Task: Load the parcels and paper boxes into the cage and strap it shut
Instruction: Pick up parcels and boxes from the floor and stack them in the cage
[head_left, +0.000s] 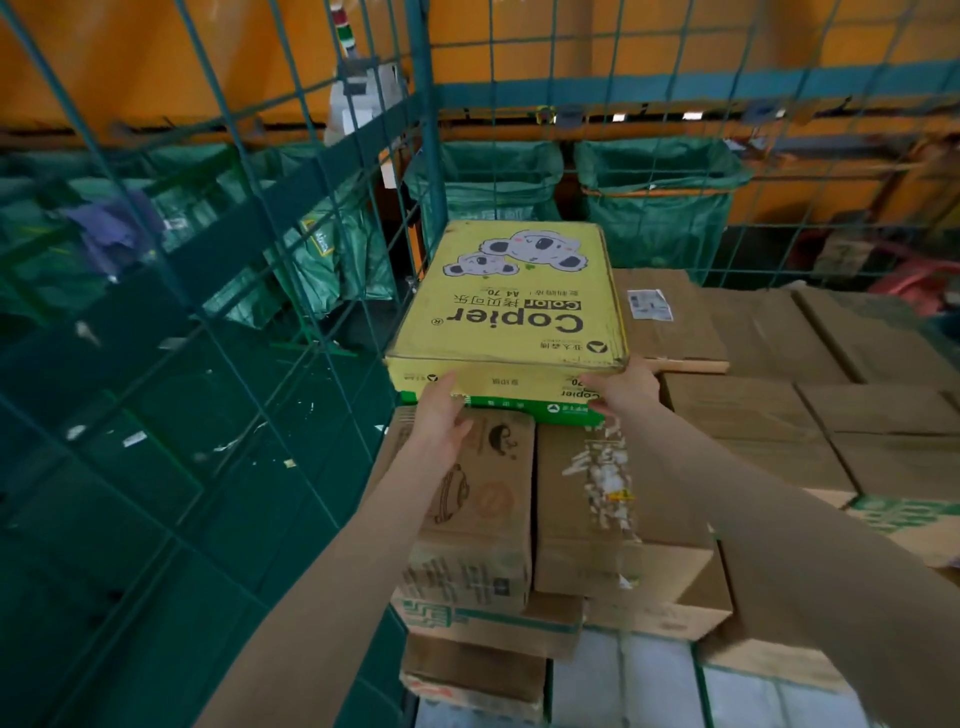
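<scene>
The left hand (441, 410) and right hand (618, 395) hold the near edge of a yellow copier paper box (511, 306), thumbs on its near face. The fingers reach underneath, mostly hidden. The box lies flat with its koala print upward, in the far left corner of the wire cage (423, 156). It rests on a green-edged paper box (519, 405). Just near of it lie a brown carton with printed drawings (478, 499) and a taped carton (597, 493). To the right, more brown cartons (753, 405) fill the cage. Beyond the mesh, green sacks (660, 197) hang open before an orange wall (156, 52).
</scene>
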